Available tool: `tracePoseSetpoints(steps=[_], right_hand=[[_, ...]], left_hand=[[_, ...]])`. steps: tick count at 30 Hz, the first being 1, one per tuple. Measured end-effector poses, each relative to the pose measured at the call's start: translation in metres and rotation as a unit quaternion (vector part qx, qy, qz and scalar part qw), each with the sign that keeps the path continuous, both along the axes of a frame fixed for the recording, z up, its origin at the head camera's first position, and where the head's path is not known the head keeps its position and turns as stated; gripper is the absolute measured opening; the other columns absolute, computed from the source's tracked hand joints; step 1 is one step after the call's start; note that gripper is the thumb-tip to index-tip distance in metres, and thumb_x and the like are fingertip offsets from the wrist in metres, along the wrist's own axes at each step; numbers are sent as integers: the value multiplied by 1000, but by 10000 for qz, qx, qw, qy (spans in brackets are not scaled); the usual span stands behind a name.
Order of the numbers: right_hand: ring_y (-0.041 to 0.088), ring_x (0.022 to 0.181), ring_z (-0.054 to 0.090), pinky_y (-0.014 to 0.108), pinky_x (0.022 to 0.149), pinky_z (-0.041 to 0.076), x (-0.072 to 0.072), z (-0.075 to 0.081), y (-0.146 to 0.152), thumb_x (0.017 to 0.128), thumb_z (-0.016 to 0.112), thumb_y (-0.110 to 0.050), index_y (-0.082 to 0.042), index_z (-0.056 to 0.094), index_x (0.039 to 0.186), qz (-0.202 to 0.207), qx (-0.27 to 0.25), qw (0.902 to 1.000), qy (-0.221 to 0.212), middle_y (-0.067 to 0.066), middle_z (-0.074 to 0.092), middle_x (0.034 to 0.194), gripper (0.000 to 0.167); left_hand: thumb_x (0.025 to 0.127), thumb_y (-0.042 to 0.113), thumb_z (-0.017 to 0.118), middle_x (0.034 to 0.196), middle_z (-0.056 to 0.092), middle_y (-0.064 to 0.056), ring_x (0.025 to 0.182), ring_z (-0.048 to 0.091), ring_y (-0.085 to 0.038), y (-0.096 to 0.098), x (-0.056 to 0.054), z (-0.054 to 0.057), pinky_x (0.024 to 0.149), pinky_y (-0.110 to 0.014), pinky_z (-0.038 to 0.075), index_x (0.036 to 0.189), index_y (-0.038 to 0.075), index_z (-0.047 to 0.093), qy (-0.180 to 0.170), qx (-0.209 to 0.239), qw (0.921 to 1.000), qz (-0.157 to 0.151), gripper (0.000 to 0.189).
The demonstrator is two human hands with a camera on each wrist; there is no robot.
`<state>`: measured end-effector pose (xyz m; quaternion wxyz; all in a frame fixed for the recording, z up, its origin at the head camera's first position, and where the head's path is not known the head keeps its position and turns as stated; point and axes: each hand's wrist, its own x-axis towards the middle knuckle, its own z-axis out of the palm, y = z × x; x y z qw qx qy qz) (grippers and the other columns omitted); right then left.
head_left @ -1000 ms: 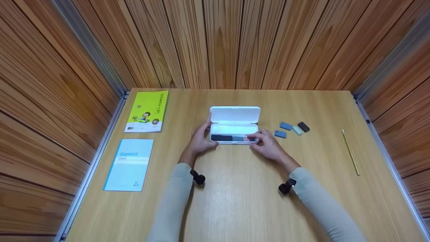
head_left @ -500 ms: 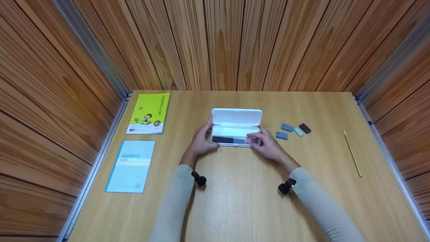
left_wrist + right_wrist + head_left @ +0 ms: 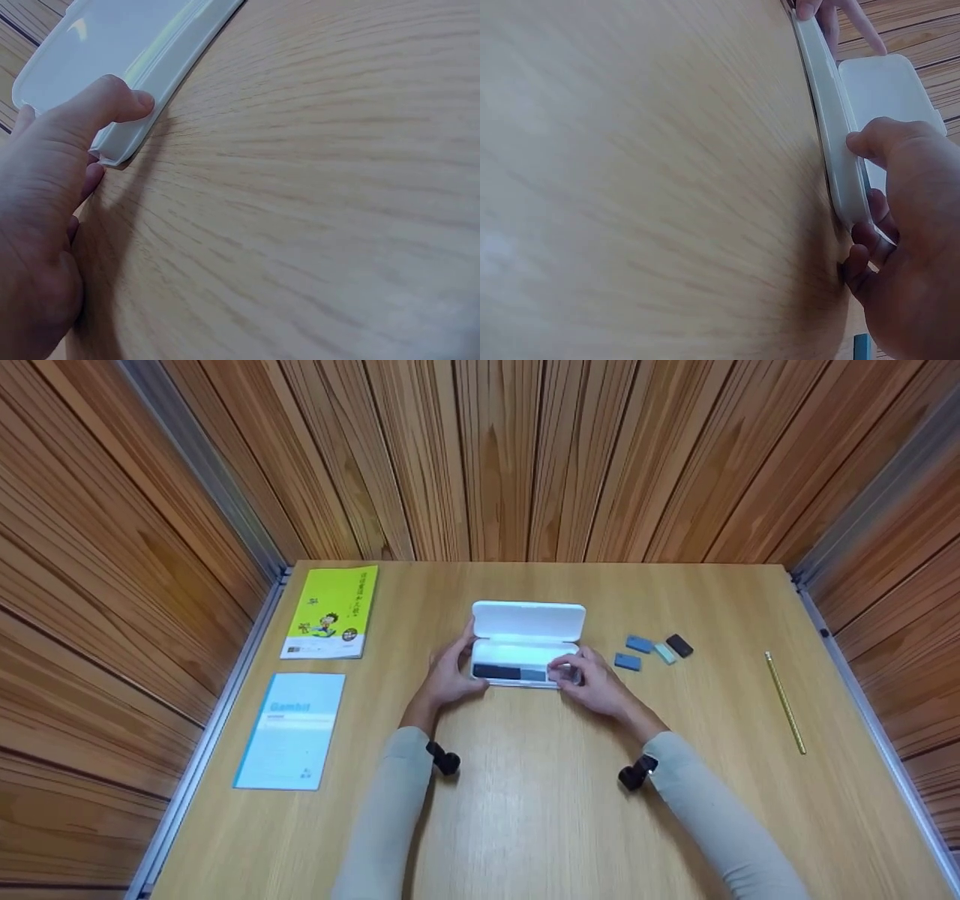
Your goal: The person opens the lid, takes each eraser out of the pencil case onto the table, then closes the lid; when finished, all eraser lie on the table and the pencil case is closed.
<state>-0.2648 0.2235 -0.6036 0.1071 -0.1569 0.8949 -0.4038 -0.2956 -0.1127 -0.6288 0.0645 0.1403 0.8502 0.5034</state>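
A white pencil case (image 3: pixel 527 622) stands with its lid raised in the middle of the table. Inside its front part lie a long dark block (image 3: pixel 496 671) and a grey-blue eraser (image 3: pixel 533 675). The left hand (image 3: pixel 450 673) grips the case's left end; in the left wrist view its thumb (image 3: pixel 133 105) lies on the front edge. At the right end, the right hand (image 3: pixel 600 688) has its thumb on the front rim and curled fingers over the inside and around the corner. Those fingers hide what lies in that end. In the right wrist view, the index fingertip is hidden.
Right of the case lie two blue erasers (image 3: pixel 640 644), a pale green eraser (image 3: pixel 665 653) and a black eraser (image 3: pixel 679 646). Farther right is a gold pencil (image 3: pixel 785 703). On the left lie a yellow-green book (image 3: pixel 330 611) and a light blue notebook (image 3: pixel 290 731).
The right fingertips have slid slightly left along the case, and a pinkish block beneath them shows less now. The left hand keeps its grip on the case. The head view has shifted slightly.
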Motion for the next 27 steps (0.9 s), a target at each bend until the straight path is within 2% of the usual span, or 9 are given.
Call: tracePoseSetpoints(steps=[2,6,9,17,27], right_hand=[[29,121,51,40,97,40,-1,-1,0,111,71,-23,-24,73,140,22,-9,10000,25,12,53,126,29],[28,118,54,39,97,43,-2,-3,0,111,71,-19,-20,68,139,0,-66,9997,219,13,54,126,28],[27,114,57,37,97,44,-2,-3,-1,110,72,-16,-15,62,137,-53,-161,9990,421,13,57,126,29],[24,103,59,28,88,45,-2,-6,1,107,74,-8,-5,60,130,-197,-591,9962,615,14,64,120,27],[25,104,58,29,89,44,1,-3,2,107,74,-9,-5,62,131,-267,-754,9953,537,15,65,121,28]], left_hand=[[88,19,93,173,55,-5,159,49,-31,0,0,0,142,-65,18,183,26,12,-43,-5,10000,5,125],[87,26,93,176,54,-2,164,44,-31,0,-2,2,141,-70,7,184,27,10,4,-246,9997,53,127],[87,30,93,175,56,1,165,43,-30,0,-3,2,140,-72,3,183,30,9,87,-365,9993,66,128],[85,26,95,173,57,2,165,43,-27,1,-1,0,140,-67,4,182,37,10,37,-232,9996,123,130],[86,24,96,166,63,-1,162,49,-28,0,1,-3,139,-67,8,183,31,13,150,-144,9997,113,128]])
